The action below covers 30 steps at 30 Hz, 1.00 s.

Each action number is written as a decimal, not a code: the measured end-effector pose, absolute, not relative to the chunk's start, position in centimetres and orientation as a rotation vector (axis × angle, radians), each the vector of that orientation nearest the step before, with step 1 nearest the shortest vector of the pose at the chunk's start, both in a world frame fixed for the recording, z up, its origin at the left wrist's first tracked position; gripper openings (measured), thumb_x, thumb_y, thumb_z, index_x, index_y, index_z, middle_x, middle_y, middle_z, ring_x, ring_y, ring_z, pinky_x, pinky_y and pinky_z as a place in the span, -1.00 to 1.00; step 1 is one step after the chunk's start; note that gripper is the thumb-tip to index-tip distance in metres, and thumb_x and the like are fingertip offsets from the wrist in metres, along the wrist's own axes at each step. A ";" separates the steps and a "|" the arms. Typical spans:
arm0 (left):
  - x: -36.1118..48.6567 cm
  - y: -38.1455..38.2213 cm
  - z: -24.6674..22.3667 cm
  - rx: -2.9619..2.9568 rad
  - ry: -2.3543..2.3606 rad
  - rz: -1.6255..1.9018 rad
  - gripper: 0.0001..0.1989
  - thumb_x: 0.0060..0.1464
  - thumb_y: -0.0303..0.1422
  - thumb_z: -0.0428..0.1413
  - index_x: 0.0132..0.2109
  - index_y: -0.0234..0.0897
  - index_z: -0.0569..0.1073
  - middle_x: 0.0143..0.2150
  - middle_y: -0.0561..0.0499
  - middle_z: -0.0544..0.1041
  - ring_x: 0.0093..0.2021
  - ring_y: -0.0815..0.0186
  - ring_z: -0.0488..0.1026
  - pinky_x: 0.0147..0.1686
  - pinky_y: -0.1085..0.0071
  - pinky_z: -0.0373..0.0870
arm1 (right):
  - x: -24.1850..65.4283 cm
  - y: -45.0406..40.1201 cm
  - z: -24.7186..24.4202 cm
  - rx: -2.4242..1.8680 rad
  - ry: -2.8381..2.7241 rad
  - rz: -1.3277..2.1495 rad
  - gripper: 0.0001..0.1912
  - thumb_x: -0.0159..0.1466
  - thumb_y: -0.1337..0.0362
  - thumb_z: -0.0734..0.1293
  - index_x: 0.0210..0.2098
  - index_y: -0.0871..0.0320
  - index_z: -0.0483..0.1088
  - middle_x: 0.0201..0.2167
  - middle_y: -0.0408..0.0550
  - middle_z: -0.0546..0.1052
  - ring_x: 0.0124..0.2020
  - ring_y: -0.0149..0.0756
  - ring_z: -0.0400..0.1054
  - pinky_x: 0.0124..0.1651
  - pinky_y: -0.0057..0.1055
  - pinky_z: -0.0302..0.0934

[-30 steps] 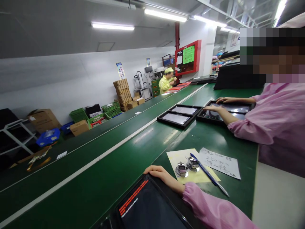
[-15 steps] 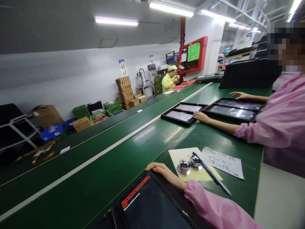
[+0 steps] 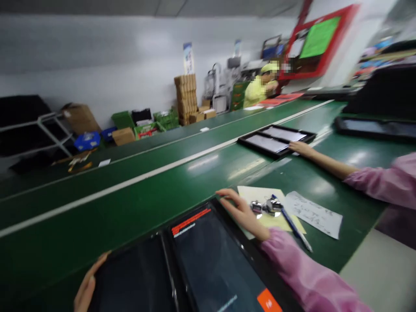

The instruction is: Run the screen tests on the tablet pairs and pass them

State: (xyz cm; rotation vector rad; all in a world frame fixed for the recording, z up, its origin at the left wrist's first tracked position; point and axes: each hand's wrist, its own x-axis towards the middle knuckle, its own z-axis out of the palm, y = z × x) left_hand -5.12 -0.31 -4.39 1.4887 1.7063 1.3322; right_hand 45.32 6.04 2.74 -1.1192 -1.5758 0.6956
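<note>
A black tray (image 3: 231,225) lies in front of me on the green bench and carries two dark tablets. The right tablet (image 3: 211,260) shows red and white text at its top and an orange patch below; the left tablet (image 3: 136,277) has a dark screen. My left hand (image 3: 87,284) grips the tray's left edge, partly cut off by the frame. My right hand (image 3: 243,213), in a pink sleeve, has its fingers bent over the tray's far right edge. Close by it, two silver tally counters (image 3: 272,206) and a blue pen (image 3: 294,225) lie on yellowish paper (image 3: 260,193).
A handwritten white sheet (image 3: 313,214) lies right of the pen. Farther along, a co-worker's hand (image 3: 302,148) touches another tray (image 3: 256,149) with two pale-screened tablets. A black tray (image 3: 373,128) stands at the right. A person in yellow (image 3: 256,91) sits beyond the bench.
The view has tilted down and swung left, blurring slightly. My left hand and more of the left tablet have come into view. The co-worker's upper body and second hand are out of frame.
</note>
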 end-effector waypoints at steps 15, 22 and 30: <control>-2.9 -1.8 -2.5 1.322 1.562 1.530 -0.45 0.21 0.15 0.13 0.01 -0.22 0.62 0.21 -0.14 0.61 0.37 -0.04 0.40 0.48 0.04 0.17 | 38.1 -2.9 11.4 -0.601 -2.717 0.332 -0.64 0.54 -0.05 0.23 -0.07 -0.01 0.59 -0.31 -0.05 0.52 -0.27 -0.22 0.38 -0.07 -0.16 0.22; -2.6 -1.9 -2.3 1.326 1.552 1.534 -0.48 0.26 0.12 0.12 0.03 -0.20 0.63 0.22 -0.13 0.60 0.38 -0.01 0.39 0.47 0.07 0.15 | 35.3 5.0 10.2 -0.955 -2.672 0.066 -0.50 0.57 -0.06 0.18 0.00 0.12 0.64 -0.24 0.04 0.48 -0.15 -0.15 0.38 -0.08 -0.18 0.20; -2.3 -2.0 -2.5 1.225 1.495 1.569 -0.54 0.25 0.11 0.16 -0.07 -0.19 0.63 0.18 -0.12 0.62 0.32 -0.01 0.44 0.41 0.10 0.23 | 37.7 -0.5 10.9 -1.028 -2.638 0.222 -0.60 0.59 0.02 0.17 0.08 0.04 0.58 -0.38 -0.10 0.59 -0.44 -0.30 0.51 -0.44 -0.30 0.13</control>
